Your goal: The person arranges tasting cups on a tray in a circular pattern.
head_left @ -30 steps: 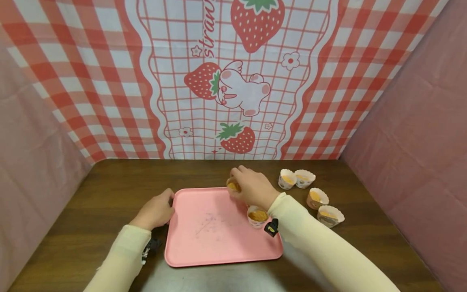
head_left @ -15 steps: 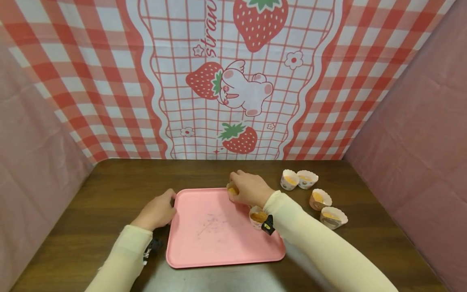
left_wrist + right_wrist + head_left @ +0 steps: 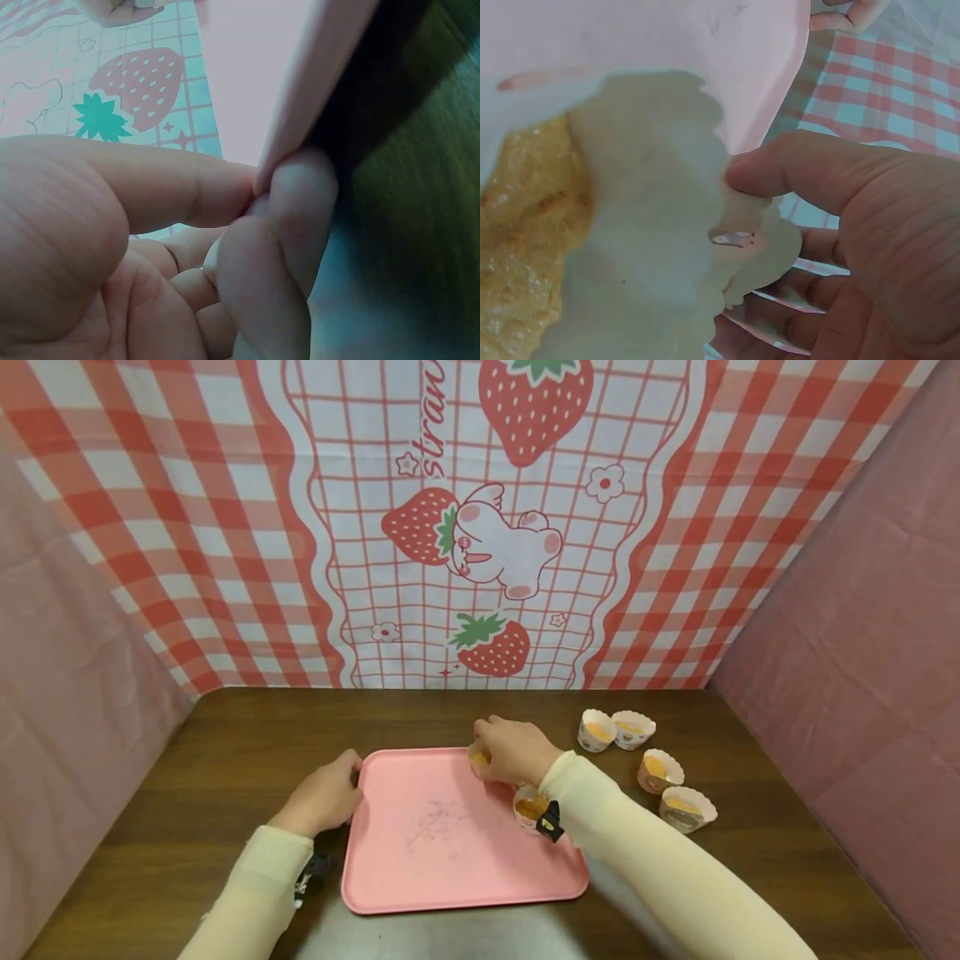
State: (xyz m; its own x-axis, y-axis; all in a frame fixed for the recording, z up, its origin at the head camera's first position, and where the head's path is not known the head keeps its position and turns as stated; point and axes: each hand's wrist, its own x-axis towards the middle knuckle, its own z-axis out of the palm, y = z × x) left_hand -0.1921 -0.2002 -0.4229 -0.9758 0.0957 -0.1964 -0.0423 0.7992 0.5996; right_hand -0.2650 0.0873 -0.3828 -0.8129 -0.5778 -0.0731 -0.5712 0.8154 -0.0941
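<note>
In the head view, a pink tray (image 3: 435, 868) lies on the table. My left hand (image 3: 321, 795) pinches its left rim near the far corner; the left wrist view shows the thumb above the tray edge (image 3: 289, 105) and a finger beneath. My right hand (image 3: 519, 750) grips a small cupcake in a paper cup (image 3: 479, 762) at the tray's far right part, mostly hidden by the fingers. Just under the right wrist, another cupcake (image 3: 529, 810) stands on the tray; its golden top (image 3: 529, 247) fills the near left of the right wrist view.
To the right of the tray, two paper-cup cupcakes (image 3: 596, 732) stand side by side at the back. Two more (image 3: 686, 811) are closer in. A checked strawberry cloth (image 3: 491, 543) hangs behind the brown wooden table (image 3: 172, 793); pink cloth (image 3: 862, 652) hangs at the sides.
My right hand has moved slightly down and nearer with its cupcake, which looks less tipped. My left hand stays on the rim. The head view has shifted a little.
</note>
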